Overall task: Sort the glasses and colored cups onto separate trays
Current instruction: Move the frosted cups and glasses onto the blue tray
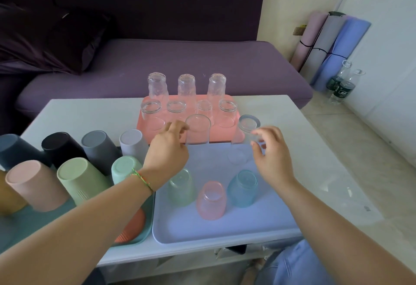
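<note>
At centre frame, the right hand [271, 152] pinches a tilted clear glass [245, 135] and the left hand [168, 147] curls against an upright clear glass [198, 130], grip unclear, with the pink tray [221, 135] just beyond both.

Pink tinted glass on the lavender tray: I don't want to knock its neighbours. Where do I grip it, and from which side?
Grip the pink tinted glass around its side walls, coming from the near side. The green glass and blue glass flank it just behind, while the lavender tray is bare in front.
</note>
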